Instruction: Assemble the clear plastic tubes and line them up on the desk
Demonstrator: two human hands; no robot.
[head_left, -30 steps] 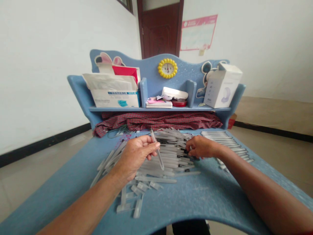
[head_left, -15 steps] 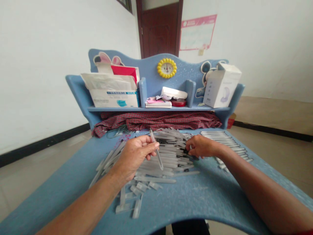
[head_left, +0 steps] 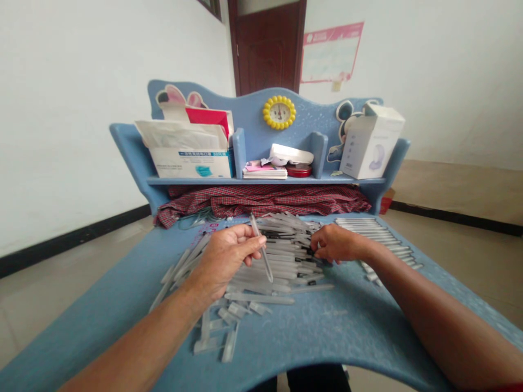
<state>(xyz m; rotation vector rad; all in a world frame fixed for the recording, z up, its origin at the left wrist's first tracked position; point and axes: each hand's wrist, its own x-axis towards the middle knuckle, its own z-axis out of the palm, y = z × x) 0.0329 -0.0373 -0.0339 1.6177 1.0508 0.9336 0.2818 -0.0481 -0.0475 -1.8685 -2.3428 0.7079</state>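
Between the thumb and fingers of my left hand [head_left: 229, 256] is a clear pen barrel [head_left: 267, 267], tilted above a pile of translucent pen barrels [head_left: 273, 286]. My right hand [head_left: 337, 243] is closed in a pinch at the pile's right end, among small black parts [head_left: 312, 282]; its fingertips hide what they hold, if anything. Several clear pen caps [head_left: 230, 343] lie loose in front of the pile. To the right of my right hand, a row of pens with dark ends [head_left: 368, 231] lies side by side on the blue table [head_left: 302, 337].
A blue shelf [head_left: 261, 182] stands along the table's back edge. It bears a mask box [head_left: 192, 163], a red tin [head_left: 299, 171] and a white box [head_left: 370, 144]. Red checked cloth [head_left: 261, 201] is bunched under it. The table's front edge curves inward.
Almost nothing differs. Both hands keep their places and grips, and the view has shifted very slightly.
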